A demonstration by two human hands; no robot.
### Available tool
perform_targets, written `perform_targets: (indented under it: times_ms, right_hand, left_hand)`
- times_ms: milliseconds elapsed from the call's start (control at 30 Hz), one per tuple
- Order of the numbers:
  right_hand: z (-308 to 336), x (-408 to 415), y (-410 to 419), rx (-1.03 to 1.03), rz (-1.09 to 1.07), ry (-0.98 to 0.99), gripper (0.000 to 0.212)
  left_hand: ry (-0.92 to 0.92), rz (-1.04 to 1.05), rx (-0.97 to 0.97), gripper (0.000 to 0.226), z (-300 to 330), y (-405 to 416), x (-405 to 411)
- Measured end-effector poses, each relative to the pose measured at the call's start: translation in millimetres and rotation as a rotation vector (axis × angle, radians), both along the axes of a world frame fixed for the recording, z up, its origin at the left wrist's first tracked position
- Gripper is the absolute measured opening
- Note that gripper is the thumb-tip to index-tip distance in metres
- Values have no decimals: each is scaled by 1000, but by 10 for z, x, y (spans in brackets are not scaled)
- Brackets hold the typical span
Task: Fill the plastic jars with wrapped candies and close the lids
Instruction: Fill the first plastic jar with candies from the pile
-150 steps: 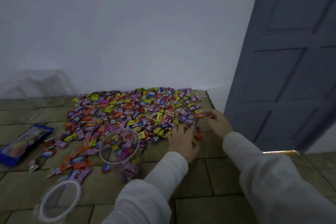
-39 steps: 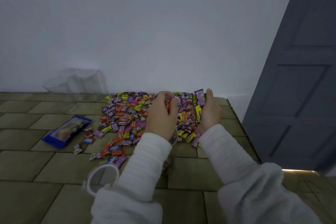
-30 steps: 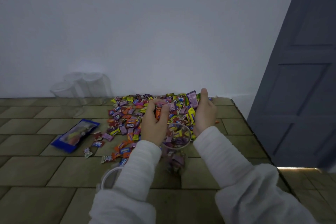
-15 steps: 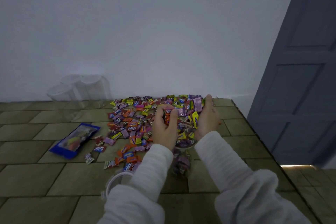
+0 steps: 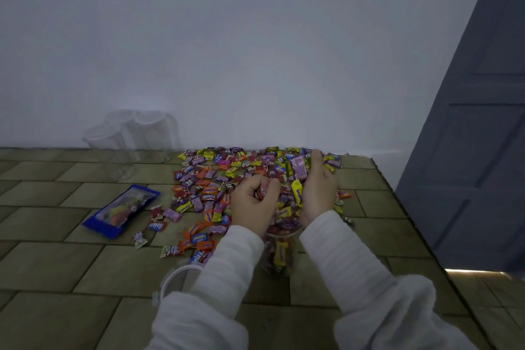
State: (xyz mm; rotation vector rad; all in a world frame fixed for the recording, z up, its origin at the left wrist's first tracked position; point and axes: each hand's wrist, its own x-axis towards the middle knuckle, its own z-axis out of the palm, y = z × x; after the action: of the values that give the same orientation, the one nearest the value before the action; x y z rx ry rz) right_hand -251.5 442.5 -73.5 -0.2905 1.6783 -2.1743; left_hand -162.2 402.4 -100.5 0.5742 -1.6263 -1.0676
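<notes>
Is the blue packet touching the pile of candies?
Apart. The head view shows bare floor tile between the blue packet and the nearest wrapped candies at the pile's left edge.

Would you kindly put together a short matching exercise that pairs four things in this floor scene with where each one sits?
Things:
1. blue packet
2. empty clear jars
3. loose lid
4. jar being filled

Places:
A. between the two hands, part full of wrapped candies
B. against the white wall, far left
C. flat on the tiles, left of the candy pile
D. on the tiles, partly hidden by the left sleeve

Pairs: 1-C, 2-B, 3-D, 4-A
</notes>
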Motion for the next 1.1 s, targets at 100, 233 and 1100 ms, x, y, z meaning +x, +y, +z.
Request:
perform_targets:
  times_ms: [100,233,1100]
  right_hand:
    - [3,-11,5,-8,31,-22,53]
    - [-13,-6,14,-42,39,-24,52]
    - [-52,-41,-37,-54,61,-36,82]
  left_hand:
    - [38,-24,-39,43,-19,-21,7]
    - [67,-69,1,25,-16,-20,7]
    - [143,-365,746,81,-394,-48,29]
